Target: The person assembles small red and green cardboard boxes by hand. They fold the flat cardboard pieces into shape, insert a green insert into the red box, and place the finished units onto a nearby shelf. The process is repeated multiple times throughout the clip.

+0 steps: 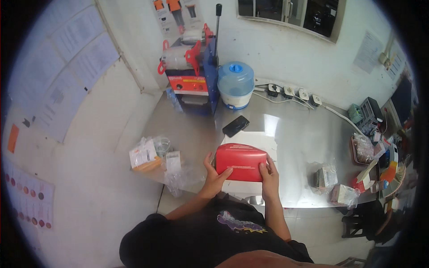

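Observation:
Both of my hands grip a red box [241,161] with pale printing, held up above the near part of the metal table. My left hand [215,178] clasps its left end, thumb across the front face. At the right end, my right hand [269,179] closes round it with the thumb also on the front. Behind and below the box lies a white sheet [261,140], partly covered by it. A black phone [236,126] rests just beyond the sheet.
A blue cup-sealing machine [191,85] with a lever stands at the back left, beside a blue-and-white lidded container [236,87]. Power sockets [295,93] line the wall. Plastic-wrapped packs [147,154] sit left; bagged boxes [325,176] sit right. A stool [357,223] stands lower right.

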Available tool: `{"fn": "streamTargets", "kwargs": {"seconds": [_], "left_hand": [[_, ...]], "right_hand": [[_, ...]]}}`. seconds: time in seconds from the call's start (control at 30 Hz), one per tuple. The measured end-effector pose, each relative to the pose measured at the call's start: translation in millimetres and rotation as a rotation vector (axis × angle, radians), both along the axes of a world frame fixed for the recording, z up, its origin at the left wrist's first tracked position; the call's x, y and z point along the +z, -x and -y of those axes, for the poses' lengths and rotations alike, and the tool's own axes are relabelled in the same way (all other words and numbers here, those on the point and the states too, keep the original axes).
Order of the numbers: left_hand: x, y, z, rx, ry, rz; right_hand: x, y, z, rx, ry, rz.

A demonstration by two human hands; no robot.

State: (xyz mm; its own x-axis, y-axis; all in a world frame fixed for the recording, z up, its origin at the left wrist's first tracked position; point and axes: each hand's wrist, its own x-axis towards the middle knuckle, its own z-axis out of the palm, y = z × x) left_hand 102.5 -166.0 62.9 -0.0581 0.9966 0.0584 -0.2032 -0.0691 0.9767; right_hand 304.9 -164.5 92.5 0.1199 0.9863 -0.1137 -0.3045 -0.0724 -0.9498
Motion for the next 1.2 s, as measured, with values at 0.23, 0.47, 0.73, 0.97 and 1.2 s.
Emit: {"fn": "streamTargets", "kwargs": {"seconds": [0.23,0.47,0.73,0.97,1.2], "left_hand": [[-0.7,20.2,-9.9,-0.200,0.077,0.150],[16.5,39.2,-28.9,-0.371,0.374,0.239],[-13.8,49.2,-35.6,-0.466,0.254,0.363],[-14.1,76.6,-51.1,-0.480,0.362,0.241],[-48.9,105.7,-75.8,-0.503,0.294,0.239]], "right_hand": [[-12.4,-7.4,-1.4,-0.026,0.125,-0.206],[-19.2,-2.6,10.6,0.077,0.246,-0.076],[-29.0,15.1,11.6,0.027,0.292,-0.011],[-47.3,47.0,11.6,0.027,0.357,0.039],[-54.2,84.4,7.4,-0.036,0.384,-0.071]]}}
